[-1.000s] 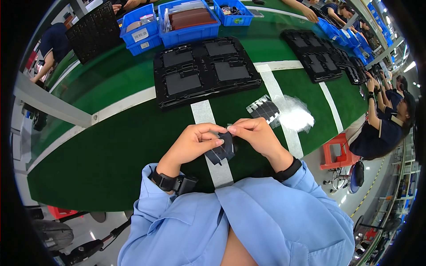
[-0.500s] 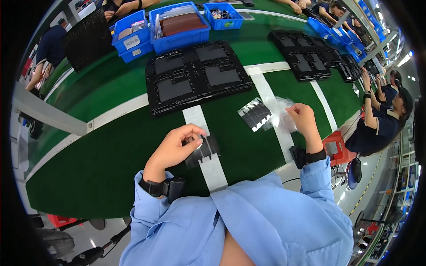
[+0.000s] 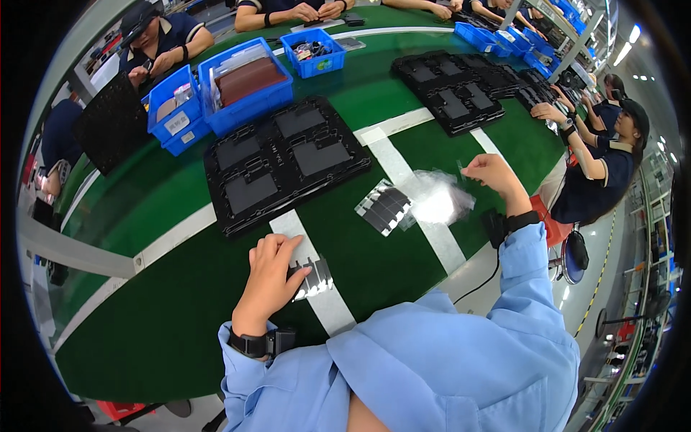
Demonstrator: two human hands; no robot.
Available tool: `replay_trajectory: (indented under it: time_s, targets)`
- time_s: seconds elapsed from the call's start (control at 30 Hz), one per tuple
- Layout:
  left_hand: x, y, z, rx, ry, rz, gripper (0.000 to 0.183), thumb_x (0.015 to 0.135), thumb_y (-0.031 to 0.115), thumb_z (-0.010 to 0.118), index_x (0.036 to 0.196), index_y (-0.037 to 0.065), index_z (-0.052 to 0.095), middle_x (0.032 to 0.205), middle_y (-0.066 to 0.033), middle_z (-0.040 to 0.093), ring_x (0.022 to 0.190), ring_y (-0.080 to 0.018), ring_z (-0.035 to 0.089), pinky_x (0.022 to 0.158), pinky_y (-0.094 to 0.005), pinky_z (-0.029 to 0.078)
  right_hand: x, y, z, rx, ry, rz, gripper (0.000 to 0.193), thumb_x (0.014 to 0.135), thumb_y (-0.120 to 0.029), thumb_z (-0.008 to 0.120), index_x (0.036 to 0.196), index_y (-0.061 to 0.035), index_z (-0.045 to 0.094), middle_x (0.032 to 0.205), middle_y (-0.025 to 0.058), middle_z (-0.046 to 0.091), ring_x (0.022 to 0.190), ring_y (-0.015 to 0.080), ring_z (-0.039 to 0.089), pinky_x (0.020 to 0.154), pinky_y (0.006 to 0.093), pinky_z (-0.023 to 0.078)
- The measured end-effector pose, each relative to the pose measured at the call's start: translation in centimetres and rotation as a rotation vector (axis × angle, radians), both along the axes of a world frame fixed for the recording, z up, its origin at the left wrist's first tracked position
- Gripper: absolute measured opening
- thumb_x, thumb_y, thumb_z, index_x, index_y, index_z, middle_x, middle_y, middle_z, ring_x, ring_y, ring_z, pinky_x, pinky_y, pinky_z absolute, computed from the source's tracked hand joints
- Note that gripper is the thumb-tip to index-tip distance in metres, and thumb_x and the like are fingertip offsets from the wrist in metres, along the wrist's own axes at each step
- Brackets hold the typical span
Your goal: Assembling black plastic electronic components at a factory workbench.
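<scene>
The thin black-striped sheet (image 3: 319,279) lies partly under the left hand (image 3: 263,279), fingers loosely spread, the right hand (image 3: 493,175) pinching detached clear film (image 3: 460,168), another black-striped sheet (image 3: 385,209) untouched.

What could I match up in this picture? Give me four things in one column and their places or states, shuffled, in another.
Column one:
1. Left hand
2. Right hand
3. Brown sheet
4. Clear film

Column two:
A. inside a blue bin
B. thumb on a dark sheet
C. heaped on the table
D. pinching a small clear strip

Pairs: 1-B, 2-D, 3-A, 4-C
</scene>
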State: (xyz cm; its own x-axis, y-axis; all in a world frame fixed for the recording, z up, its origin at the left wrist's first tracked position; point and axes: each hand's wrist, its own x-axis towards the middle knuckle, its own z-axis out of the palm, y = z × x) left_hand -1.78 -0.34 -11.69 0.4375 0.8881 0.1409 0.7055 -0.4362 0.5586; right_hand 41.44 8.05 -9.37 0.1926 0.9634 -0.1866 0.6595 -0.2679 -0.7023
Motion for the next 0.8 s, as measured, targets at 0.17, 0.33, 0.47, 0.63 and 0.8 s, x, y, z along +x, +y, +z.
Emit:
replay_trajectory:
  time_s: [0.17,0.33,0.47,0.63,0.8]
  targets:
    - [0.0,0.4,0.1,-0.008,0.024,0.068,0.056,0.064,0.015,0.071,0.113,0.004,0.046,0.1,-0.01,0.043,0.096,-0.0267,0.042,0.084,-0.0351,0.031,1.5,1.5,-0.7,-0.006,0.014,-0.015,0.015,0.073,-0.019,0.063,0.071,-0.0038,0.061,0.063,0.0003,0.057,0.057,0.0079,0.051,0.048,0.0212,0.039]
    - [-0.1,0.8,0.5,-0.003,-0.004,0.053,0.059,0.063,0.019,0.072,0.113,0.003,0.045,0.1,-0.0104,0.043,0.094,-0.0272,0.042,0.081,-0.0353,0.031,8.9,7.5,0.0,0.205,0.225,-0.435,0.034,0.081,-0.028,0.056,0.1,-0.0005,0.054,0.092,0.0085,0.057,0.081,0.0171,0.055,0.068,0.031,0.046]
    - [-1.1,0.8,-0.3,-0.038,-0.081,0.068,0.056,0.063,0.023,0.071,0.111,0.004,0.047,0.098,-0.0107,0.045,0.093,-0.0276,0.044,0.079,-0.0358,0.032,12.9,12.6,-3.0,0.359,0.571,-0.732,0.03,0.079,-0.03,0.059,0.097,-0.0062,0.055,0.081,0.0036,0.053,0.072,0.0169,0.051,0.07,0.0354,0.045]
    - [-1.2,1.1,-0.7,-0.022,-0.188,0.098,0.046,0.064,0.024,0.071,0.104,0.009,0.055,0.085,-0.0041,0.051,0.071,-0.0179,0.048,0.07,-0.0295,0.033,15.1,14.9,-5.0,0.399,0.838,-0.675,0.036,0.073,-0.034,0.065,0.092,-0.0067,0.053,0.072,0.003,0.043,0.06,0.016,0.038,0.058,0.0349,0.037]
    - [-1.5,1.3,-1.2,-0.018,-0.221,0.113,0.037,0.065,0.019,0.07,0.098,0.008,0.058,0.086,-0.0038,0.053,0.07,-0.0167,0.048,0.069,-0.0283,0.035,12.2,14.2,-1.2,0.286,1.138,-0.453,0.039,0.08,-0.038,0.058,0.1,-0.0043,0.053,0.088,0.0083,0.06,0.075,0.0245,0.059,0.069,0.0415,0.048]
